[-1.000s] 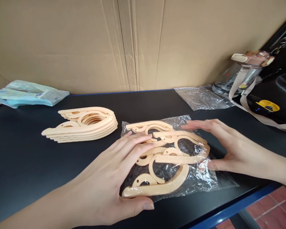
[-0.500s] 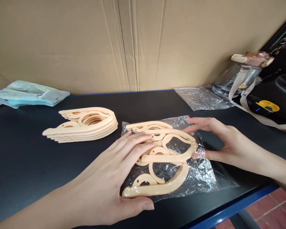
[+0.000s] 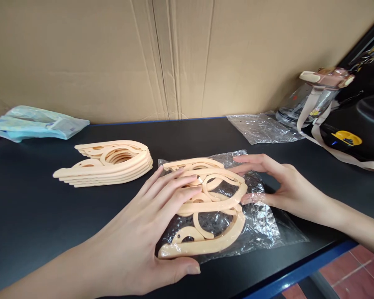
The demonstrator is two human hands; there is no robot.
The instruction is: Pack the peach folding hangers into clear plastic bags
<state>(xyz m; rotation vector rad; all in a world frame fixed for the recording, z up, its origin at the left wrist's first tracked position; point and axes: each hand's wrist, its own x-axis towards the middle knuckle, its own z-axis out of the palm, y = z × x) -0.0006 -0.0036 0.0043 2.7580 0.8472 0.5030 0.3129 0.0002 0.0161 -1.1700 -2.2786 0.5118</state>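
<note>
1. The hands appear to be arranging loose hangers (image 3: 210,248) in the clear bag (image 3: 263,226), on the black table (image 3: 25,203).
2. The left hand (image 3: 148,236) is lying splayed over the bag, gripping nothing visible.
3. The right hand (image 3: 294,191) is spanning the top hanger's (image 3: 216,206) rounded end, fingers part-open; firmness cannot be told.
4. Any next move is probably calling for light pressure, avoiding snagging film.
5. The film is showing glossy creases; the hangers are presenting smooth, beige curves.
6. A neat hanger stack (image 3: 112,174) is lying apart.
</note>
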